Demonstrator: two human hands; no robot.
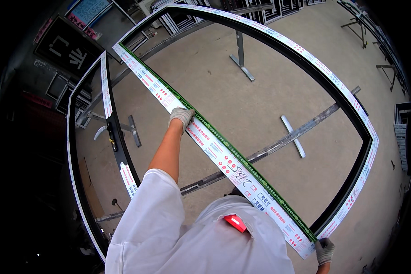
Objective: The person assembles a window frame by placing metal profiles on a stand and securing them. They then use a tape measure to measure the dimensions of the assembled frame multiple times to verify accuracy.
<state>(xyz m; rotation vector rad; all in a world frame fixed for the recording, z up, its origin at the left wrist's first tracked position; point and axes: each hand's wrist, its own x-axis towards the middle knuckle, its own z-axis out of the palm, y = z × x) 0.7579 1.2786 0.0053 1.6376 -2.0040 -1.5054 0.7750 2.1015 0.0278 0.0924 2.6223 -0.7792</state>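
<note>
A green measuring tape (227, 144) lies stretched along the edge of a wide metal profile (210, 145) wrapped in white printed film. This profile forms one long side of a large black-edged frame (293, 43). My left hand (181, 118), in a pale knit glove, is closed at the tape's edge partway along it, resting on the profile. At the profile's lower right end, my gloved right hand (324, 251) closes on the tape's near end. Its fingertips are partly hidden. Handwritten dark marks show on the film between the two hands.
A second black frame (118, 150) with a handle fitting stands to the left. Metal support bars (301, 130) with feet (293, 137) run under the frames. Stacked frames (278, 10) are at the back, and a rack (361, 23) stands far right. A red object (235, 222) sits in my chest pocket.
</note>
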